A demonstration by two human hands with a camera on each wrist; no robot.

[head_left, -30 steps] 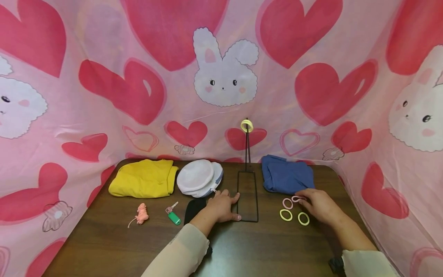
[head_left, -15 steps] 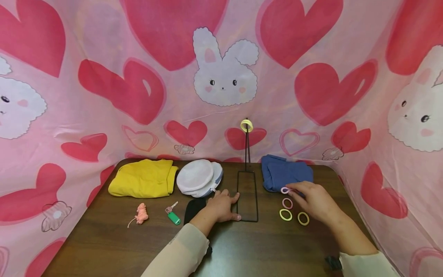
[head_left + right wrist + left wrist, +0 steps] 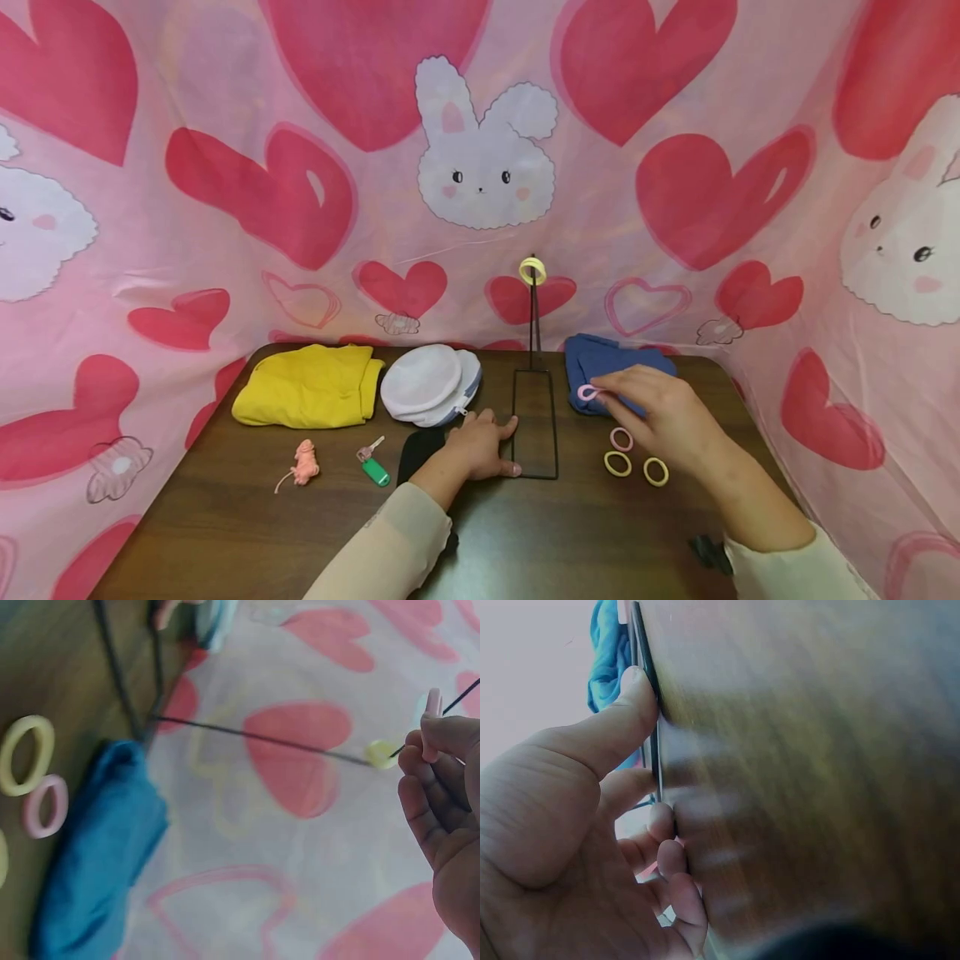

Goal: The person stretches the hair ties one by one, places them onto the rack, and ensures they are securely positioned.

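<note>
A: Biggest stuff first?
B: Brown desk (image 3: pixel 225 517); on it a yellow cloth (image 3: pixel 307 387), a blue cloth (image 3: pixel 603 367) and a black wire stand (image 3: pixel 534 417) with a yellow hair tie (image 3: pixel 532 270) on top.
A: Hands?
B: My left hand (image 3: pixel 480 446) lies flat, fingers straight, pressing the stand's base. My right hand (image 3: pixel 660 412) pinches a pink hair tie (image 3: pixel 586 392), lifted over the blue cloth. Three more ties lie below it.

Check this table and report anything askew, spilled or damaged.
Nothing stands out. The wire stand is upright with a yellow hair tie on top, the cloths lie folded, three ties lie flat, and the right hand pinches a pink hair tie.
</note>
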